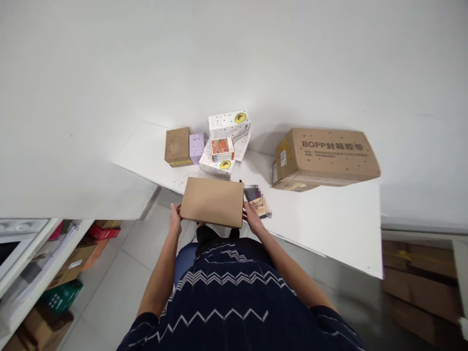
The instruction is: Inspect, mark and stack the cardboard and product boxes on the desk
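A flat brown cardboard box (pixel 212 202) is held level in front of my body, over the table's near edge. My left hand (pixel 175 217) grips its left end, and my right hand (pixel 252 216) grips the right end, some fingers hidden under or behind the box. Just right of the box, a dark notebook-like item with a picture on it (pixel 258 201) lies on the table, partly blurred out. Beyond the box stand white boxes with an avocado print (pixel 229 124), with a small orange-and-white box (pixel 222 149) resting on one of them.
A small brown carton (pixel 177 147) and a lilac box (pixel 196 148) stand at the table's back left. A large taped carton (pixel 329 157) sits toward the right of the white table (pixel 329 229). Shelves with boxes (pixel 66 263) are at lower left; more cartons (pixel 420 287) lie at lower right.
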`<state>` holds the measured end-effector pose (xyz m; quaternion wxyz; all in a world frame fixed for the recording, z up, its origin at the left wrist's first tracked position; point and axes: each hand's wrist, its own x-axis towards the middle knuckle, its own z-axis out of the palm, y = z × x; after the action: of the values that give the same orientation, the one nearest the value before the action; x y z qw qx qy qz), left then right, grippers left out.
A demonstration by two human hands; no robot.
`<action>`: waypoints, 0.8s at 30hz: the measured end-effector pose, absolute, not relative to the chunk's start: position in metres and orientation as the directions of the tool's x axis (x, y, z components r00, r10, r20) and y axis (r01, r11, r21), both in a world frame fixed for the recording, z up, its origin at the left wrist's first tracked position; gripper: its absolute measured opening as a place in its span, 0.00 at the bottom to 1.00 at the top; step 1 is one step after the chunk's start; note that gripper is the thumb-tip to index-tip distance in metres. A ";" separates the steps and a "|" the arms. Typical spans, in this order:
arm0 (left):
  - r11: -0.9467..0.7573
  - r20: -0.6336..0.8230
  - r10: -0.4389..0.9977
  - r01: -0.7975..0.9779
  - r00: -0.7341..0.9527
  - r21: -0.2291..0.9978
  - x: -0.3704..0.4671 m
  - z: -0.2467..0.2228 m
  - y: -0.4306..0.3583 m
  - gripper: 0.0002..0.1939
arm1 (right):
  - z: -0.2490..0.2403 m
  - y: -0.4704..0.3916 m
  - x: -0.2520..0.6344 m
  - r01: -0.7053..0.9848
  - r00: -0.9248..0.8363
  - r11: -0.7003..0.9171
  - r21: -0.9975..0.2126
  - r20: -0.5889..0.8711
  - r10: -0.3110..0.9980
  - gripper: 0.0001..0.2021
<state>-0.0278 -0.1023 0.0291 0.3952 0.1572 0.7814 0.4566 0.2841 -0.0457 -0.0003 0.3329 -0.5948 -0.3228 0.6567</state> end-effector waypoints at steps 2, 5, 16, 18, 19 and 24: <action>0.570 -0.496 0.620 -0.086 -0.608 0.817 -0.032 0.034 -0.097 0.44 | 0.001 -0.045 0.284 -0.057 -0.077 -0.577 -0.815 -0.573 0.816 0.25; 0.607 -0.507 0.637 -0.029 -0.581 0.794 -0.037 0.039 -0.090 0.46 | 0.002 -0.045 0.284 -0.046 -0.095 -0.568 -0.822 -0.562 0.821 0.25; 0.483 -0.311 0.783 0.211 -0.539 0.850 -0.020 0.065 -0.084 0.34 | 0.014 -0.046 0.286 -0.109 -0.098 -0.561 -0.821 -0.552 0.828 0.26; 0.422 -0.261 0.822 0.232 -0.507 0.877 -0.018 0.073 -0.086 0.33 | 0.017 -0.046 0.285 -0.155 -0.098 -0.552 -0.819 -0.543 0.834 0.26; 0.401 -0.246 0.831 0.229 -0.500 0.887 -0.018 0.076 -0.087 0.33 | 0.018 -0.046 0.285 -0.176 -0.096 -0.540 -0.823 -0.531 0.842 0.26; 0.379 -0.265 0.823 0.136 -0.503 0.915 -0.026 0.069 -0.092 0.27 | 0.022 -0.044 0.284 -0.266 -0.086 -0.465 -0.844 -0.460 0.884 0.25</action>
<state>-0.0259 -0.0923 0.0686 0.3785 0.3244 0.7389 0.4533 0.2841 -0.0444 0.0216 0.4253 -0.5255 -0.2939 0.6757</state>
